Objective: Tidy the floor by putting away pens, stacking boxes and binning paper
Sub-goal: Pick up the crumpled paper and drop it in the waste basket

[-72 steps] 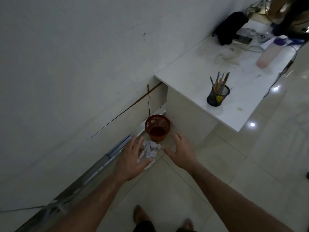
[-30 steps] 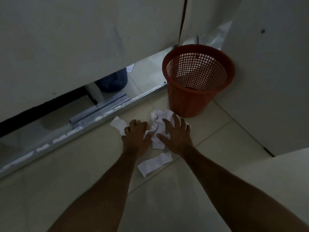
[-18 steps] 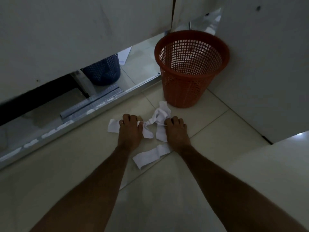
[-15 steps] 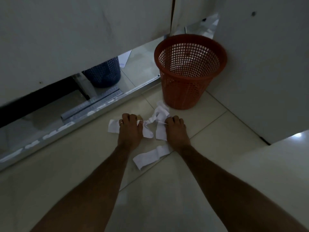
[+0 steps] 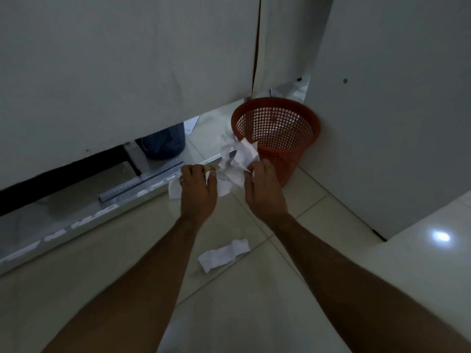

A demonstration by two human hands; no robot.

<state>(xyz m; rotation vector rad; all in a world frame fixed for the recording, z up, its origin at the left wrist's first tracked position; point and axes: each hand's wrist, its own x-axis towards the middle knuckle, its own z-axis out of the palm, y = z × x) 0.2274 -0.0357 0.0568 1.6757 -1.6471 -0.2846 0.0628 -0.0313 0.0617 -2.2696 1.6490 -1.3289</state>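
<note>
Pale glossy floor tiles (image 5: 331, 289) run up to a grey wall panel (image 5: 114, 72), whose lower edge stands clear of the floor above a metal rail (image 5: 137, 182). White lettering is printed along the rail, but it is too blurred to read. Both bare forearms reach forward, palms down. The left hand (image 5: 197, 192), a ring on one finger, curls its fingers round the near-left part of a crumpled paper bundle (image 5: 234, 164), and a flat white piece sticks out from under its knuckles. The right hand (image 5: 263, 189) pinches the same bundle at its right edge, fingers bent. The bundle seems lifted off the tiles, though the dim light makes that hard to judge. Just beyond the right hand stands an orange mesh bin (image 5: 277, 133), upright, the paper's top overlapping its near-left rim. Beyond the left hand, a blue mesh basket (image 5: 163, 143) sits behind the panel, its top hidden. Near the wrists, between the forearms, one paper strip (image 5: 224, 254) lies flat on the tiles.
</note>
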